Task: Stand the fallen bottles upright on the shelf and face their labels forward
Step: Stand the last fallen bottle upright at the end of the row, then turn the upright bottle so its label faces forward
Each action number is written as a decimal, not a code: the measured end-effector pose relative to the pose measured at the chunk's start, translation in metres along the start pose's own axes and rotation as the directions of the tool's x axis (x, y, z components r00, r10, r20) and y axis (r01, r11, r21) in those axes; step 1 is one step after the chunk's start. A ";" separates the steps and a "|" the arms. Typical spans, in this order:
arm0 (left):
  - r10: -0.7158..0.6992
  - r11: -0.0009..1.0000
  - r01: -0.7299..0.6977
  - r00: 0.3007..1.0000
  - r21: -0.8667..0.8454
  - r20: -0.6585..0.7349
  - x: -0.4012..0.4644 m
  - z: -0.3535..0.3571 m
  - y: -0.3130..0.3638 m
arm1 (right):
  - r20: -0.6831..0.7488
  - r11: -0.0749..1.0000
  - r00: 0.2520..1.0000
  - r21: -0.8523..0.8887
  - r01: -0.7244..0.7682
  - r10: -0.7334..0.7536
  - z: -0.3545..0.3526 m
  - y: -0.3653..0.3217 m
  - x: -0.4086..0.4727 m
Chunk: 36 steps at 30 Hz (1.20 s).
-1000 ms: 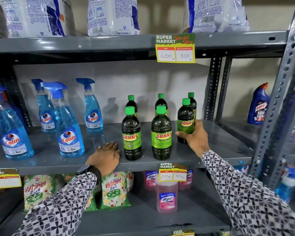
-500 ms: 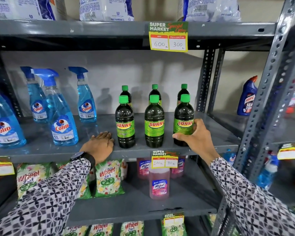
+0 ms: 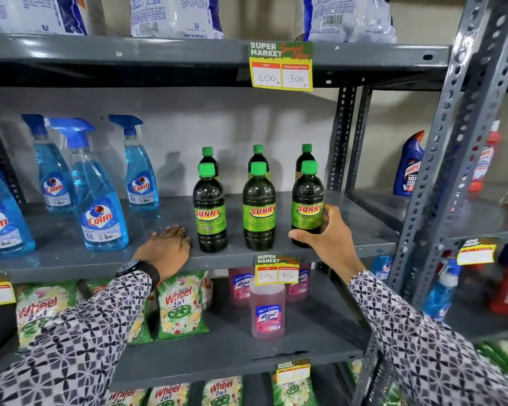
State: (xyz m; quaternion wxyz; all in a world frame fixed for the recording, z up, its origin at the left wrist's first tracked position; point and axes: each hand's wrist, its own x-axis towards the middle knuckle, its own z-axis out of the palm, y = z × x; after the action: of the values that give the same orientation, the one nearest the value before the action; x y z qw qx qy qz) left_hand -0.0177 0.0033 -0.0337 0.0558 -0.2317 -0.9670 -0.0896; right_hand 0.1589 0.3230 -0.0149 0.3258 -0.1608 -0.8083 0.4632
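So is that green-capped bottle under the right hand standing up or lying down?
Upright. The Sunny bottle stands on its base on the shelf, green cap up, label forward, with the right hand wrapped around its lower part.

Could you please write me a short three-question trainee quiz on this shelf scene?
1. True or false: every front-row SUNNY bottle stands upright.
2. Which hand grips a bottle? A) left B) right C) neither
3. Fill in: the left hand lies flat on the ____.

Key
1. True; the right front SUNNY bottle included.
2. B: the right hand holds it.
3. shelf, where the left hand rests.
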 end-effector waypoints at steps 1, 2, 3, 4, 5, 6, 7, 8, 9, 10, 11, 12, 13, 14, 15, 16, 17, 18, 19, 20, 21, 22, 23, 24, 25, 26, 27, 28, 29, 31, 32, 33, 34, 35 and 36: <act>-0.008 1.000 0.007 1.000 -0.024 -0.029 -0.003 -0.001 0.000 | -0.022 1.000 1.000 -0.011 0.009 -0.009 0.000 -0.001 -0.004; -0.028 0.998 0.022 0.996 -0.065 -0.084 -0.007 -0.001 0.000 | -0.076 0.999 0.997 -0.029 0.024 -0.026 0.001 -0.003 -0.010; -0.061 0.988 0.039 0.987 -0.146 -0.148 -0.011 -0.002 -0.001 | -0.161 0.998 0.985 -0.045 0.053 -0.060 0.003 -0.006 -0.016; -0.106 0.959 0.045 0.973 -0.280 -0.206 -0.015 -0.005 0.000 | -0.267 0.992 0.956 -0.061 0.113 -0.125 0.006 -0.010 -0.023; -0.157 0.897 0.035 0.957 -0.441 -0.243 -0.019 -0.008 0.000 | -0.365 0.977 0.906 -0.086 0.196 -0.214 0.011 -0.016 -0.030; -0.200 0.808 0.005 0.943 -0.589 -0.266 -0.021 -0.010 0.002 | -0.423 0.957 0.858 -0.117 0.267 -0.291 0.017 -0.022 -0.036; -0.216 0.719 -0.040 0.936 -0.694 -0.279 -0.023 -0.014 0.003 | -0.424 0.939 0.837 -0.139 0.316 -0.345 0.026 -0.031 -0.043; -0.211 0.644 -0.081 0.937 -0.761 -0.278 -0.025 -0.018 0.002 | -0.370 0.925 0.848 -0.139 0.355 -0.380 0.039 -0.041 -0.050; -0.193 0.572 -0.114 0.944 -0.812 -0.268 -0.027 -0.020 0.004 | -0.272 0.916 0.875 -0.121 0.382 -0.400 0.052 -0.050 -0.056; -0.166 0.507 -0.133 0.954 -0.852 -0.248 -0.029 -0.023 0.004 | -0.154 0.917 0.904 -0.096 0.388 -0.398 0.068 -0.058 -0.060; -0.124 0.459 -0.141 0.967 -0.877 -0.220 -0.031 -0.024 0.005 | -0.036 0.923 0.924 -0.078 0.377 -0.380 0.084 -0.064 -0.064; -0.073 0.431 -0.145 0.978 -0.891 -0.195 -0.033 -0.026 0.008 | 0.072 0.933 0.935 -0.077 0.351 -0.346 0.101 -0.069 -0.067; -0.018 0.411 -0.147 0.985 -0.900 -0.169 -0.033 -0.027 0.010 | 0.158 0.943 0.939 -0.090 0.321 -0.305 0.115 -0.072 -0.069; 0.035 0.398 -0.149 0.989 -0.905 -0.147 -0.033 -0.027 0.013 | 0.214 0.951 0.941 -0.110 0.289 -0.261 0.127 -0.074 -0.069; 0.082 0.386 -0.157 0.987 -0.909 -0.135 -0.032 -0.028 0.015 | 0.245 0.956 0.942 -0.126 0.265 -0.229 0.136 -0.077 -0.068; 0.117 0.387 -0.168 0.984 -0.907 -0.133 -0.032 -0.028 0.018 | 0.255 0.961 0.944 -0.128 0.247 -0.209 0.143 -0.078 -0.066; 0.140 0.390 -0.180 0.981 -0.903 -0.135 -0.031 -0.029 0.019 | 0.258 0.965 0.944 -0.112 0.239 -0.204 0.149 -0.079 -0.064; 0.153 0.397 -0.184 0.979 -0.899 -0.133 -0.030 -0.029 0.019 | 0.252 0.972 0.948 -0.078 0.222 -0.196 0.152 -0.078 -0.060; 0.159 0.402 -0.188 0.978 -0.896 -0.134 -0.030 -0.028 0.019 | 0.243 0.979 0.953 -0.042 0.198 -0.182 0.154 -0.078 -0.056; 0.156 0.420 -0.196 0.977 -0.886 -0.142 -0.030 -0.029 0.018 | 0.233 0.984 0.958 -0.021 0.176 -0.166 0.156 -0.077 -0.053; 0.151 0.439 -0.207 0.976 -0.874 -0.155 -0.030 -0.028 0.015 | 0.223 0.987 0.962 -0.005 0.163 -0.158 0.157 -0.075 -0.050; 0.150 0.461 -0.220 0.974 -0.860 -0.168 -0.031 -0.028 0.013 | 0.218 0.988 0.964 0.014 0.154 -0.154 0.157 -0.074 -0.047; 0.157 0.475 -0.237 0.970 -0.847 -0.183 -0.032 -0.027 0.009 | 0.220 0.987 0.963 0.041 0.153 -0.159 0.158 -0.072 -0.046; 0.167 0.491 -0.252 0.967 -0.834 -0.194 -0.033 -0.027 0.005 | 0.228 0.986 0.960 0.065 0.152 -0.163 0.160 -0.071 -0.046; 0.170 0.504 -0.264 0.964 -0.822 -0.206 -0.034 -0.026 0.001 | 0.231 0.985 0.959 0.083 0.151 -0.166 0.161 -0.071 -0.047; 0.165 0.513 -0.270 0.963 -0.815 -0.214 -0.035 -0.025 -0.002 | 0.230 0.984 0.959 0.097 0.148 -0.167 0.162 -0.072 -0.049; 0.161 0.512 -0.276 0.961 -0.813 -0.224 -0.036 -0.024 -0.004 | 0.223 0.983 0.960 0.108 0.145 -0.166 0.163 -0.072 -0.051; 0.160 0.510 -0.281 0.960 -0.813 -0.231 -0.037 -0.024 -0.005 | 0.217 0.983 0.963 0.115 0.140 -0.163 0.164 -0.073 -0.052; 0.157 0.512 -0.284 0.959 -0.811 -0.237 -0.037 -0.022 -0.006 | 0.212 0.984 0.965 0.121 0.134 -0.158 0.165 -0.073 -0.053; 0.155 0.521 -0.292 0.956 -0.802 -0.247 -0.037 -0.018 -0.006 | 0.206 0.983 0.965 0.122 0.137 -0.161 0.166 -0.072 -0.054; 0.154 0.527 -0.295 0.956 -0.797 -0.252 -0.038 -0.017 -0.007 | 0.210 0.983 0.964 0.119 0.141 -0.164 0.166 -0.073 -0.055; 0.152 0.527 -0.297 0.955 -0.797 -0.255 -0.038 -0.017 -0.007 | 0.213 0.981 0.962 0.122 0.148 -0.171 0.166 -0.073 -0.055; 0.149 0.531 -0.293 0.956 -0.795 -0.252 -0.039 -0.016 -0.007 | 0.216 0.980 0.960 0.127 0.155 -0.180 0.165 -0.074 -0.056; 0.147 0.532 -0.291 0.957 -0.796 -0.252 -0.039 -0.015 -0.007 | 0.218 0.976 0.957 0.142 0.164 -0.192 0.164 -0.076 -0.058; 0.133 0.533 -0.287 0.958 -0.796 -0.255 -0.041 -0.014 -0.006 | 0.221 0.972 0.953 0.159 0.174 -0.206 0.162 -0.076 -0.061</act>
State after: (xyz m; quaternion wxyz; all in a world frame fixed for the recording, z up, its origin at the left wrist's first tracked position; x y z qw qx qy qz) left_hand 0.0169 -0.0226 -0.0269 0.0302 -0.3372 -0.7686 -0.5428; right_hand 0.0972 0.1444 -0.0310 0.2810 -0.0031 -0.8190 0.5003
